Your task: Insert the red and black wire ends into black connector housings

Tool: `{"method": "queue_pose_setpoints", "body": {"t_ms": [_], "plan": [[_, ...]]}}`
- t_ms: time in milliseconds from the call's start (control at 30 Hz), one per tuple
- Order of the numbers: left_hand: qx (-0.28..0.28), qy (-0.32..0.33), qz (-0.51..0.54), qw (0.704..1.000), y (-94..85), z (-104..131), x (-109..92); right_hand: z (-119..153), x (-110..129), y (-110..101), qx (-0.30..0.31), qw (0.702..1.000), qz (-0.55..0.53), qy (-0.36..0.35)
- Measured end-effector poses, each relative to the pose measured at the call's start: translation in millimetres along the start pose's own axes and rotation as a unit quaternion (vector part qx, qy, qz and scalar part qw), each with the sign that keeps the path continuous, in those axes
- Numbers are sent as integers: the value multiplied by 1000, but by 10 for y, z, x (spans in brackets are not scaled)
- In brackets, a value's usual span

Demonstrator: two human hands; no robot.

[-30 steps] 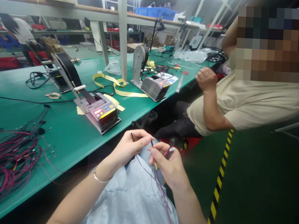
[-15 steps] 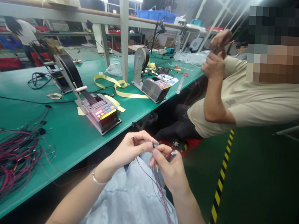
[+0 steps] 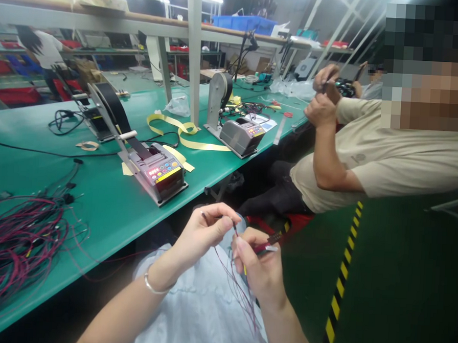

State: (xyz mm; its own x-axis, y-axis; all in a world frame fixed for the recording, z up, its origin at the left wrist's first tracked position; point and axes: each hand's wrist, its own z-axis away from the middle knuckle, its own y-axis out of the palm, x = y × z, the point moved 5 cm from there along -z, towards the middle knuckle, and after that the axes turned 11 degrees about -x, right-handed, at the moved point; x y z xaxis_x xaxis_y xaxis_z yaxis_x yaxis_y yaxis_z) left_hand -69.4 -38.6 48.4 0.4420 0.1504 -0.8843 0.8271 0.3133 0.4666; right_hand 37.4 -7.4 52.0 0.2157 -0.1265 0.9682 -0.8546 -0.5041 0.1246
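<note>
My left hand (image 3: 206,232) pinches a small black piece of tape or sleeve (image 3: 234,225) between thumb and forefinger. My right hand (image 3: 260,260) is closed around thin red and black wires (image 3: 241,295), which hang down over my lap. A black connector (image 3: 274,238) and a white one (image 3: 271,249) stick out beside its fingers. The two hands are close together, with the black piece and a red wire between their fingertips. To the left, a large tangle of wires (image 3: 21,242) lies on the green table (image 3: 100,205).
Two tape dispensers (image 3: 163,176) (image 3: 242,136) stand on the table, with yellow tape (image 3: 199,145) behind them. A metal post (image 3: 193,62) rises from the tabletop. A seated person (image 3: 345,152) is close on the right, both hands raised.
My right hand has moved slightly down and away from the left, and the connectors in it have turned. The other person's hands have come lower and to the left.
</note>
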Motion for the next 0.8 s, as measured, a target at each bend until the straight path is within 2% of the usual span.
{"method": "queue_pose_setpoints", "body": {"t_ms": [100, 333, 400, 600, 800], "plan": [[-22, 38, -41, 998, -46, 11, -89, -2, -14, -20, 3, 1000, -11, 3], [-4, 116, -101, 988, -22, 35, -181, -35, 41, 6, -21, 999, -5, 25], [3, 156, -152, 976, -32, 46, -223, -32, 54, 6, -11, 999, -7, 31], [79, 240, -293, 922, -11, 114, -368, -7, 30, 14, 22, 997, -25, 63], [66, 264, -305, 912, -3, 141, -369, 24, 16, 47, 10, 995, -45, 86]]}}
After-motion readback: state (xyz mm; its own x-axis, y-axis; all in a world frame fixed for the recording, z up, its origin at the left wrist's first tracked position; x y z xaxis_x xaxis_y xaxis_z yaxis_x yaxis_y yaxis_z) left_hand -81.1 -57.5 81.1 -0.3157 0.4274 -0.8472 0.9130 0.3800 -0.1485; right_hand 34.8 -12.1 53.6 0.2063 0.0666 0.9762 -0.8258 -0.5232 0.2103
